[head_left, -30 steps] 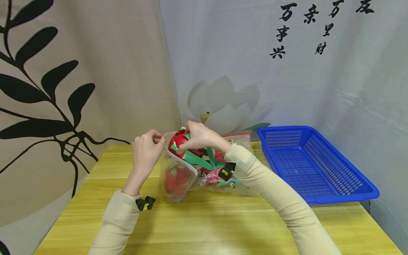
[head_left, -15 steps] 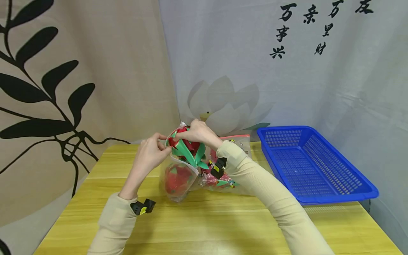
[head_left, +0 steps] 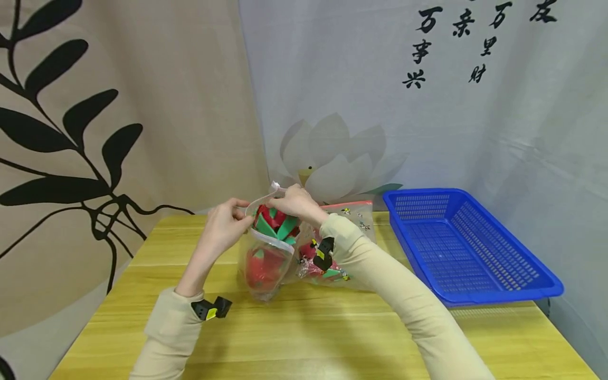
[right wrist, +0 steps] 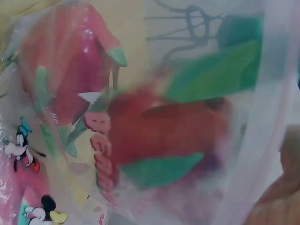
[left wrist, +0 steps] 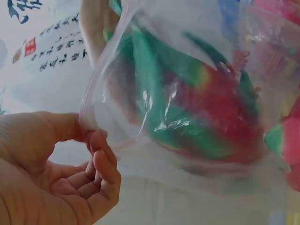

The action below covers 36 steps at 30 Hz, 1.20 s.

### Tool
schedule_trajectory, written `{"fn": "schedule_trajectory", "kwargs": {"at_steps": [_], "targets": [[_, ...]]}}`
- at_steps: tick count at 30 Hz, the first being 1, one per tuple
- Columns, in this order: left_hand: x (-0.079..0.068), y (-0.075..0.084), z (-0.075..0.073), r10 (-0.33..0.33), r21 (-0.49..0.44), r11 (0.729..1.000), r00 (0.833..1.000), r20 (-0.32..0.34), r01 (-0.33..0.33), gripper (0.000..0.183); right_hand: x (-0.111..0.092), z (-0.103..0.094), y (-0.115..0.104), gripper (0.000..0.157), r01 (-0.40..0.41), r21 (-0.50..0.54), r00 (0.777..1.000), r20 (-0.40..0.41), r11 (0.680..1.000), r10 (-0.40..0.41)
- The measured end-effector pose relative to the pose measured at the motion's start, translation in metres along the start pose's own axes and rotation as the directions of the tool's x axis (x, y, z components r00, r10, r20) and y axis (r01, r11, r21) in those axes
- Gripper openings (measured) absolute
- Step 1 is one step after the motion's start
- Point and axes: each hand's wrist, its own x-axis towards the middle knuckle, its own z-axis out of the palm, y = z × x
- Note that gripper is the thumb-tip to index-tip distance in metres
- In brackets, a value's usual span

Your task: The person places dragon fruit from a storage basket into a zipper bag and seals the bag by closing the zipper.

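Observation:
A clear zip bag [head_left: 252, 253] stands on the table with its mouth spread. My left hand [head_left: 220, 229] pinches the left side of its rim between thumb and finger; the other fingers curl loosely in the left wrist view. Inside the mouth sits a red dragon fruit [head_left: 273, 221] with long green scales, seen blurred through the plastic in both wrist views. Lower in this bag lies another red fruit [head_left: 263, 269]. My right hand [head_left: 299, 206] is at the far right of the rim, above the upper fruit. Its fingertips are partly hidden, so its hold is unclear.
Right beside it lies a second clear bag [head_left: 361, 216] with a red top edge, cartoon prints and red-and-green fruit inside. A blue plastic basket [head_left: 427, 253] stands at the table's right side. Behind the wooden table [head_left: 285, 338] hang printed curtains [head_left: 199, 105].
The dragon fruit has turned more upright and sunk lower into the bag mouth. My right hand has shifted slightly left; the left hand has followed the rim slightly to the right.

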Motion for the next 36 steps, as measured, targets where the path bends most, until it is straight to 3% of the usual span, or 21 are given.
{"fn": "schedule_trajectory", "kwargs": {"at_steps": [2, 4, 9, 11, 14, 16, 18, 21, 24, 26, 29, 36], "targets": [[0.0, -0.001, 0.0, -0.001, -0.007, 1.0, 1.0, -0.03, 0.001, 0.036, -0.002, -0.003, 0.003, 0.033, 0.037, 0.01, 0.998, 0.046, 0.999, -0.037], [0.0, -0.002, -0.001, -0.007, -0.007, 1.0, 0.998, -0.058, 0.007, 0.033, -0.005, -0.007, 0.004, 0.033, 0.094, -0.054, 0.99, 0.111, 0.994, -0.087], [0.001, -0.005, 0.0, -0.021, -0.004, 1.0, 0.996, -0.085, 0.021, 0.031, -0.015, -0.018, 0.006, 0.024, 0.256, -0.149, 0.941, 0.265, 0.955, -0.211], [0.001, -0.005, 0.001, -0.021, -0.007, 1.0, 0.996, -0.091, 0.02, 0.031, -0.019, -0.024, 0.009, 0.016, 0.296, -0.124, 0.936, 0.238, 0.947, -0.261], [0.002, -0.006, 0.001, -0.02, -0.009, 1.0, 0.995, -0.102, 0.02, 0.03, -0.021, -0.033, 0.016, 0.015, 0.321, -0.159, 0.947, 0.071, 0.934, -0.313], [0.002, -0.007, 0.001, -0.018, -0.01, 1.0, 0.995, -0.101, 0.017, 0.03, -0.019, -0.039, 0.024, 0.015, 0.274, -0.222, 0.952, -0.074, 0.936, -0.296], [0.001, -0.007, 0.0, -0.018, -0.009, 1.0, 0.995, -0.098, 0.017, 0.03, -0.015, -0.042, 0.033, 0.009, 0.184, -0.263, 0.965, -0.134, 0.947, -0.224], [0.001, -0.007, 0.001, -0.012, -0.004, 1.0, 0.995, -0.094, 0.012, 0.029, -0.005, -0.04, 0.051, 0.031, 0.075, -0.295, 0.994, -0.055, 0.952, -0.095], [0.0, -0.008, 0.002, -0.02, 0.005, 1.0, 0.996, -0.093, 0.02, 0.029, 0.003, -0.033, 0.065, 0.048, 0.082, -0.308, 0.996, 0.062, 0.948, -0.066], [0.0, -0.009, 0.002, -0.03, 0.016, 0.999, 0.995, -0.097, 0.031, 0.029, 0.003, -0.031, 0.069, 0.05, 0.131, -0.288, 0.991, 0.079, 0.949, -0.112], [0.001, -0.01, 0.003, -0.032, 0.029, 0.999, 0.992, -0.122, 0.035, 0.028, -0.002, -0.032, 0.064, 0.046, 0.196, -0.243, 0.98, 0.024, 0.95, -0.196], [0.003, -0.023, 0.001, 0.013, 0.024, 1.0, 0.976, -0.216, -0.008, 0.024, -0.019, -0.033, 0.037, 0.035, 0.201, 0.004, 0.98, 0.0, 0.98, -0.201]]}}
